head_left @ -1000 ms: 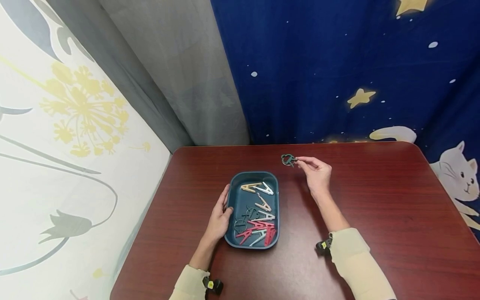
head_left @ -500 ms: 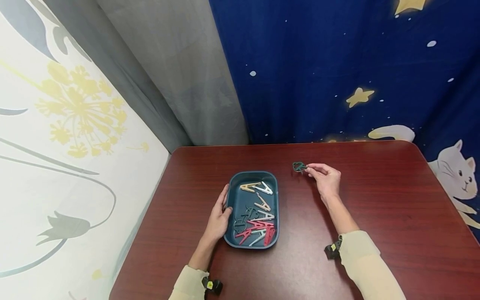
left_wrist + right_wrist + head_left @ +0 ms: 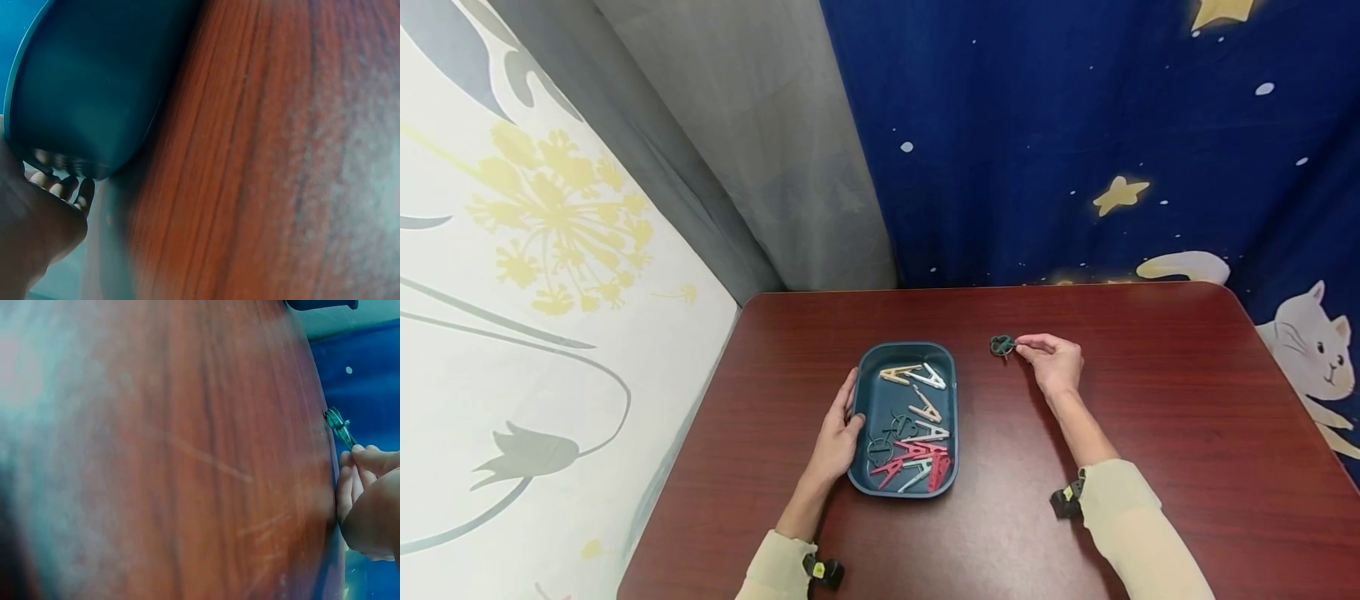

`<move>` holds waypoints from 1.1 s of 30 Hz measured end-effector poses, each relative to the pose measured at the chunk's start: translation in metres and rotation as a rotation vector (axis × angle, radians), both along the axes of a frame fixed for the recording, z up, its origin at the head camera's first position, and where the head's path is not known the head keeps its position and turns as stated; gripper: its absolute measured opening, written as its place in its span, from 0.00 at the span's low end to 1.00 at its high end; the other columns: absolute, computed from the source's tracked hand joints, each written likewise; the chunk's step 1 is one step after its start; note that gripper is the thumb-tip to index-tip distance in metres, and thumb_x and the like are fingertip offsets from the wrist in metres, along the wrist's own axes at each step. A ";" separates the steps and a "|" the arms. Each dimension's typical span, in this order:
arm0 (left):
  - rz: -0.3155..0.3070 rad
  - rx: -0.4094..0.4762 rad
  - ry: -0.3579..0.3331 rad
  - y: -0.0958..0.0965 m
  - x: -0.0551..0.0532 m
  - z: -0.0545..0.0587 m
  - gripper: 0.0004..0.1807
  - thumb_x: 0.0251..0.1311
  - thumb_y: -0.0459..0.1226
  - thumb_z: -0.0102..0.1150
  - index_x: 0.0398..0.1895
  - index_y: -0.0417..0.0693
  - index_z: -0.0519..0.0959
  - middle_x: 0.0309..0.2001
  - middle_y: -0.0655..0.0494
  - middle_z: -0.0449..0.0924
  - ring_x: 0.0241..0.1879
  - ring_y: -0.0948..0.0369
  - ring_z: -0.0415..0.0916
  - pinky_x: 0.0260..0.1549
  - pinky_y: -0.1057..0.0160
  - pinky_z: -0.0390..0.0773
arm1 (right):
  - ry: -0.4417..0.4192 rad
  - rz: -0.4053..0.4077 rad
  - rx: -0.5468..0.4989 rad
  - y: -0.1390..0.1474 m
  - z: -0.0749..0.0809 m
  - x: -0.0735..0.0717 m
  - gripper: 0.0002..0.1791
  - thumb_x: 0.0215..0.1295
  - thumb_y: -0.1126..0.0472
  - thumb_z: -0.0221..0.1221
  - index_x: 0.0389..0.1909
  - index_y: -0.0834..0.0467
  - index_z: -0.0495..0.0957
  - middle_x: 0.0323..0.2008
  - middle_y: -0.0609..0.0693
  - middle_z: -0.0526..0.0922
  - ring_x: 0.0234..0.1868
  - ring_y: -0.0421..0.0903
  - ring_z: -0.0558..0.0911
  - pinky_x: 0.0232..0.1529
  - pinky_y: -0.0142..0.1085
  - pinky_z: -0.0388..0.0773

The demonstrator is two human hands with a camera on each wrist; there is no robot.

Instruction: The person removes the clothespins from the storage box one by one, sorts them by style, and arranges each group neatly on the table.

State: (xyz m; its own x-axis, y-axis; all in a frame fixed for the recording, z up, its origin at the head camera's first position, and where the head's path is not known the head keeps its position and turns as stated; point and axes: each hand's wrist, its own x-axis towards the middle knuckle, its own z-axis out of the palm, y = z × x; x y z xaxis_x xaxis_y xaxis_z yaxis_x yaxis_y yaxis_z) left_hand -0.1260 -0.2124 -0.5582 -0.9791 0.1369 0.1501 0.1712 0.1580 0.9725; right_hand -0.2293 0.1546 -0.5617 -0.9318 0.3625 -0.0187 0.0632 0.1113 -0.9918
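Note:
A dark green clip (image 3: 1002, 345) with a looped outline is pinched between the thumb and fingers of my right hand (image 3: 1051, 363), beyond the tray's right side. In the right wrist view the clip (image 3: 339, 425) points away from the fingertips. My left hand (image 3: 837, 435) grips the left side of a dark blue-green tray (image 3: 955, 400), thumb over the rim. Inside the tray lie a yellow clothespin (image 3: 897, 374), white ones, a beige clothespin (image 3: 927, 407), several red clothespins (image 3: 938, 472) and two green looped clips (image 3: 881, 452). The left wrist view shows the tray's outer wall (image 3: 87, 81).
The tray stands on a reddish-brown wooden table (image 3: 1150, 400). A blue curtain (image 3: 1045, 150) with stars and a grey curtain (image 3: 790, 150) hang behind the far edge. A patterned white wall (image 3: 647, 375) borders the left side.
My right hand has moved right and a little toward me, still pinching the green clip, which now sits lower in view. My left hand and the tray have stayed put.

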 end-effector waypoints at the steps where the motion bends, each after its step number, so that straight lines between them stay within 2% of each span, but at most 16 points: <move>1: -0.001 -0.001 0.001 0.000 0.000 0.000 0.42 0.70 0.16 0.39 0.87 0.41 0.49 0.84 0.48 0.54 0.81 0.47 0.55 0.75 0.45 0.57 | -0.003 0.003 0.048 0.000 -0.001 0.000 0.10 0.62 0.71 0.74 0.44 0.67 0.91 0.34 0.50 0.93 0.29 0.23 0.84 0.37 0.20 0.77; 4: -0.004 -0.001 0.005 0.000 0.000 0.000 0.42 0.69 0.16 0.39 0.87 0.42 0.49 0.84 0.48 0.53 0.81 0.48 0.54 0.75 0.45 0.56 | -0.009 0.008 0.159 0.001 -0.002 0.001 0.08 0.62 0.69 0.74 0.42 0.64 0.92 0.38 0.56 0.92 0.28 0.21 0.81 0.37 0.18 0.74; 8: -0.003 -0.006 0.008 0.000 0.000 -0.001 0.43 0.70 0.15 0.39 0.87 0.42 0.49 0.84 0.49 0.53 0.81 0.48 0.54 0.75 0.45 0.56 | -0.022 0.028 0.218 0.003 -0.004 0.001 0.07 0.62 0.68 0.74 0.41 0.64 0.92 0.40 0.59 0.92 0.27 0.21 0.80 0.34 0.19 0.73; 13: -0.009 -0.005 0.017 0.000 0.000 0.000 0.43 0.69 0.16 0.40 0.87 0.41 0.48 0.84 0.46 0.53 0.81 0.45 0.55 0.74 0.43 0.57 | -0.030 0.042 0.268 0.004 -0.004 0.002 0.07 0.62 0.67 0.75 0.40 0.62 0.92 0.39 0.58 0.92 0.27 0.23 0.79 0.35 0.20 0.72; 19: -0.009 0.002 0.014 0.000 0.001 0.002 0.43 0.69 0.16 0.39 0.87 0.42 0.49 0.84 0.44 0.53 0.80 0.43 0.55 0.73 0.43 0.58 | -0.031 0.053 0.339 0.004 -0.004 0.001 0.06 0.62 0.64 0.75 0.39 0.59 0.93 0.37 0.55 0.92 0.29 0.29 0.80 0.38 0.27 0.72; 28: 0.005 -0.002 -0.022 0.000 0.001 0.003 0.43 0.71 0.16 0.39 0.87 0.46 0.50 0.84 0.46 0.54 0.79 0.44 0.58 0.73 0.43 0.59 | -0.033 0.089 0.353 0.006 -0.003 0.001 0.09 0.61 0.66 0.76 0.42 0.60 0.92 0.38 0.56 0.92 0.28 0.32 0.77 0.38 0.30 0.68; 33: -0.002 0.002 -0.017 0.001 0.001 0.003 0.43 0.71 0.16 0.38 0.87 0.45 0.49 0.84 0.45 0.54 0.79 0.43 0.57 0.73 0.42 0.59 | -0.021 0.115 0.297 0.010 -0.004 0.000 0.11 0.61 0.67 0.75 0.45 0.62 0.91 0.42 0.58 0.92 0.28 0.28 0.78 0.38 0.24 0.70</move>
State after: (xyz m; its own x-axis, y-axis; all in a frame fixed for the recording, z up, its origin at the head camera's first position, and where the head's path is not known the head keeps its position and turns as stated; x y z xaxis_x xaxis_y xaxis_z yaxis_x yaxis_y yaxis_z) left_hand -0.1254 -0.2117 -0.5552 -0.9812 0.1390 0.1338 0.1550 0.1552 0.9756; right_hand -0.2296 0.1646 -0.5659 -0.9674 0.2475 0.0530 0.0532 0.4035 -0.9134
